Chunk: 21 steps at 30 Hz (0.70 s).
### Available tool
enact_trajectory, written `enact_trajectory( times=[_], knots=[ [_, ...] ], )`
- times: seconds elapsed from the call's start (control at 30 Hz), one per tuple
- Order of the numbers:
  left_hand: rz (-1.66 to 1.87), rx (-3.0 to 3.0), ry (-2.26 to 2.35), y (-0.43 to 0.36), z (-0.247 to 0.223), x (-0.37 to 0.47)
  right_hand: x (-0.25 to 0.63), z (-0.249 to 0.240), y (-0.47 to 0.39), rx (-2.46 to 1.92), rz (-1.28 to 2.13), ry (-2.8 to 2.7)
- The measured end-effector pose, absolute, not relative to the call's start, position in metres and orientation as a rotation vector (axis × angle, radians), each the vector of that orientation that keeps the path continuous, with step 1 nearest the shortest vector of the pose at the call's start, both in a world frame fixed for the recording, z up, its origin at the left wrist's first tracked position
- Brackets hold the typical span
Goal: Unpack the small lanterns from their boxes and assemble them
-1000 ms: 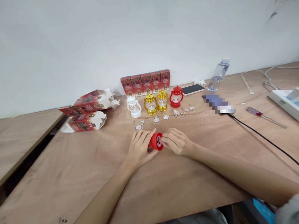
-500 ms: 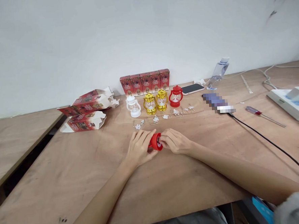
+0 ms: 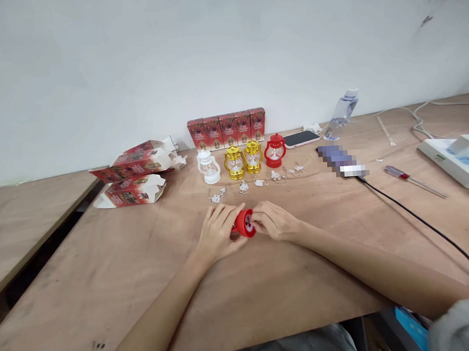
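My left hand is closed around a red toy lantern, which lies on its side with its hollow base facing right. The fingertips of my right hand are pinched together at the opening of that base; what they hold, if anything, is hidden. Behind my hands stand a white lantern, two gold lanterns and another red lantern. Between them and my hands lie several bent wire handles with small white tags.
Several red boxes stand against the wall. Opened cartons lie at the left. Rightward are a white phone, a tilted water bottle, a pixelated phone on a black cable, a screwdriver and a power strip.
The red lantern in my left hand has tilted slightly, its base dipping a little lower. My right fingertips stay at its base; everything else stands as before.
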State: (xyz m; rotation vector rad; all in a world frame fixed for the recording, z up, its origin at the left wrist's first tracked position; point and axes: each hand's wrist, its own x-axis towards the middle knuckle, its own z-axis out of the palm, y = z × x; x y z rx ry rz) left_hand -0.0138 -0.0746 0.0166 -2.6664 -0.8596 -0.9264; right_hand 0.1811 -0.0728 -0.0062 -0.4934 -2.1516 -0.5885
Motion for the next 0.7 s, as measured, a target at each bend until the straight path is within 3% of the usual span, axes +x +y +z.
enact_trajectory(
  times=[0.7],
  knots=[
    [-0.924, -2.661, -0.898, -0.0741, 0.0150, -0.0145, 0.1832, -0.0020, -0.0725, -0.513, -0.408, -2.094]
  ],
)
